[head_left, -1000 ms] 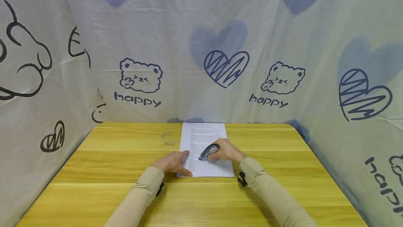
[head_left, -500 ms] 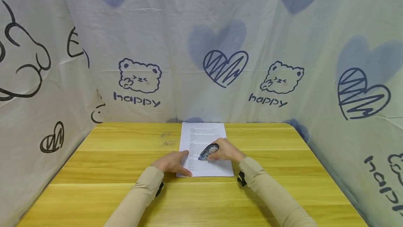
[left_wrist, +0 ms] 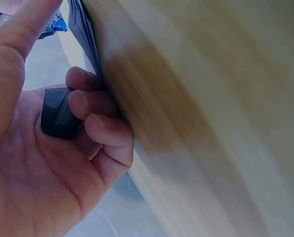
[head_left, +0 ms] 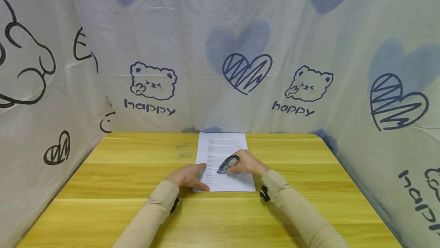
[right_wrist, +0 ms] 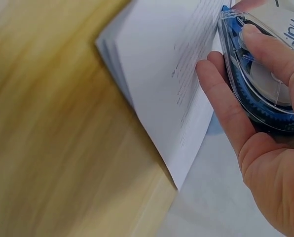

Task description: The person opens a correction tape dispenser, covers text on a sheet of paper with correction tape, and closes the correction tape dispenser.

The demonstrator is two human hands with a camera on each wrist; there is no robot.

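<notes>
Correction tape [head_left: 227,163]: pinched in right hand [head_left: 248,163], long axis slanting near-left over paper [head_left: 222,148]
Left hand [head_left: 187,176]: thumb spread at paper's left edge, fingers curled round black cap [left_wrist: 59,114]

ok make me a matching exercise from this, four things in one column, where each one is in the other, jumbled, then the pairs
Things
1. correction tape
2. dark cap-like piece
3. printed paper sheets
4. patterned cloth

Places
A. lying on the table
B. held in the left hand
C. hanging behind the table
D. held in the right hand

Pairs: 1-D, 2-B, 3-A, 4-C
</notes>
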